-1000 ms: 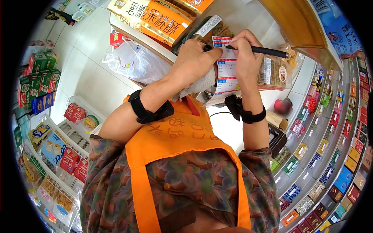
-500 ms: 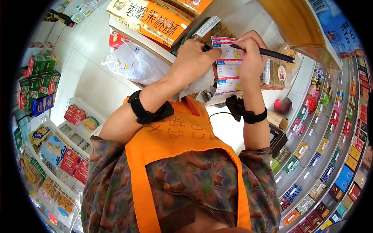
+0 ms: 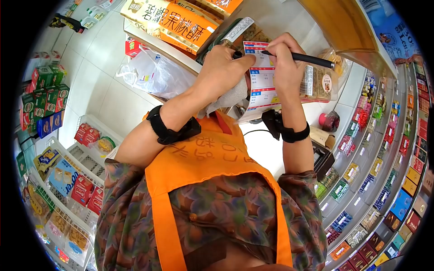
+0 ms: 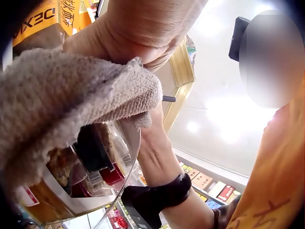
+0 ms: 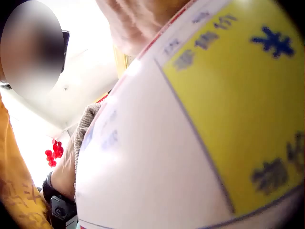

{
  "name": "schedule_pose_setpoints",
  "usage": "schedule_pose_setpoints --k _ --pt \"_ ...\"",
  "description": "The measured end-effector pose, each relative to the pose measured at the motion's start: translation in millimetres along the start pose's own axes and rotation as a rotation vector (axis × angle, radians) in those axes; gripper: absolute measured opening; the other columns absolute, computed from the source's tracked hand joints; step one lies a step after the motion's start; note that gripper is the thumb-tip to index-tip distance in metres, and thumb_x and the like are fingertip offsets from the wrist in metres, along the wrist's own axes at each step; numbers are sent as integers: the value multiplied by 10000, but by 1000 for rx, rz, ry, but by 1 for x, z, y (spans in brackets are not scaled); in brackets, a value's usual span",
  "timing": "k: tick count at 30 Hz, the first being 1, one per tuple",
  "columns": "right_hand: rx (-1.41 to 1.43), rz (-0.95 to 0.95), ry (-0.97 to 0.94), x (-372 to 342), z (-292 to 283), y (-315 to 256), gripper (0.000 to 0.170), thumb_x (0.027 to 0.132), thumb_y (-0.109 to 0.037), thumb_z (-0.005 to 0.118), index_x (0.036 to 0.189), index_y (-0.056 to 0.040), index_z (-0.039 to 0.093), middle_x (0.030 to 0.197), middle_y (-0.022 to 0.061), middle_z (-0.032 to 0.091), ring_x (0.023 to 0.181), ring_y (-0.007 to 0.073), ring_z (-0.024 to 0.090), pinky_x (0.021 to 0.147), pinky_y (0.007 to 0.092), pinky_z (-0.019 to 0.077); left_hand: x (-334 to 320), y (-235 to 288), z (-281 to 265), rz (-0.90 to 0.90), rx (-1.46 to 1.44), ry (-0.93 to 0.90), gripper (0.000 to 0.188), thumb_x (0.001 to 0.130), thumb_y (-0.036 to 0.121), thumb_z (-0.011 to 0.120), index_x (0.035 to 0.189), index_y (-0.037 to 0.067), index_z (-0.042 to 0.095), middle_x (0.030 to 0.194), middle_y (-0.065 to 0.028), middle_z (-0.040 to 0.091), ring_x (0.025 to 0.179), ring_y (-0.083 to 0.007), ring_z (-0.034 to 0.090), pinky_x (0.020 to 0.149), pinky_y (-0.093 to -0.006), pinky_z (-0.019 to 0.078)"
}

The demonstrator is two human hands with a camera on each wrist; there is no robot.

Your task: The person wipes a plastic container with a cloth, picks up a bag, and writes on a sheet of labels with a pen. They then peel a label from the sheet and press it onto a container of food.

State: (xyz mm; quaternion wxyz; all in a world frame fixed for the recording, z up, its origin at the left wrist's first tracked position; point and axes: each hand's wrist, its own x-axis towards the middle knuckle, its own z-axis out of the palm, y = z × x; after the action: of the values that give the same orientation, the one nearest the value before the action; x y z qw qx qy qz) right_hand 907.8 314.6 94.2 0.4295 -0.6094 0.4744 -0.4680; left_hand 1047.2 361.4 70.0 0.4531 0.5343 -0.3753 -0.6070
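Note:
In the head view a sheet of price labels (image 3: 262, 81), white with red and blue bands and yellow patches, slants over the counter. My left hand (image 3: 224, 70) has its thumb on the sheet's left edge. A black pen cap (image 3: 237, 54) pokes out between that thumb and the index finger. Under this hand hangs a grey cloth (image 4: 86, 95), bunched in the left wrist view. My right hand (image 3: 287, 63) grips a black marker pen (image 3: 312, 59), its tip at the top label beside a small dark mark. Close up, the sheet (image 5: 143, 157) fills the right wrist view.
Packed food in clear boxes (image 3: 318, 83) lies right of and behind the sheet. Orange pastry packs (image 3: 174, 25) stand in a carton at upper left, above a white plastic bag (image 3: 156, 74). Shelves of small goods (image 3: 375, 167) curve along the right; baskets (image 3: 68, 180) stand left.
The marker pen drew back slightly to the right half a second ago, and its tip is now back at the top label. My left hand keeps its hold.

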Motion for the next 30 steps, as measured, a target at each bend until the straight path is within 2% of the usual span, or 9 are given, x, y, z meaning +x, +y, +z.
schedule_pose_setpoints --k 16,19,21,24,30 --pt "-43 3 2 1 -2 0 152 794 -58 474 661 -7 527 583 -1 495 558 63 408 516 245 340 2 -3 -1 20 4 -15 292 808 213 610 850 -72 660 685 -122 661 588 -153 574 593 -319 482" --pt "-29 -15 17 0 -1 0 150 797 -62 478 667 -11 532 590 -3 500 567 61 413 526 239 347 -1 3 -1 -37 3 -26 297 811 215 611 863 -73 661 697 -125 665 601 -155 584 613 -316 487" --pt "-67 -42 8 1 -1 3 146 800 -62 479 675 -14 538 600 -4 506 573 59 416 532 234 348 -1 1 -1 -7 17 -14 300 812 216 611 878 -74 659 708 -128 668 613 -157 592 628 -313 489" --pt "101 40 80 1 -4 -1 135 802 -58 482 695 -12 549 628 2 525 586 59 424 541 229 353 1 0 -1 14 12 -13 306 814 217 612 898 -74 656 724 -131 673 626 -159 601 645 -310 492" --pt "-8 63 21 0 -5 1 134 805 -58 478 704 0 544 649 10 543 595 63 426 549 230 357 0 0 -1 8 -4 -17 310 814 219 611 905 -74 653 724 -132 674 620 -158 605 631 -308 490"
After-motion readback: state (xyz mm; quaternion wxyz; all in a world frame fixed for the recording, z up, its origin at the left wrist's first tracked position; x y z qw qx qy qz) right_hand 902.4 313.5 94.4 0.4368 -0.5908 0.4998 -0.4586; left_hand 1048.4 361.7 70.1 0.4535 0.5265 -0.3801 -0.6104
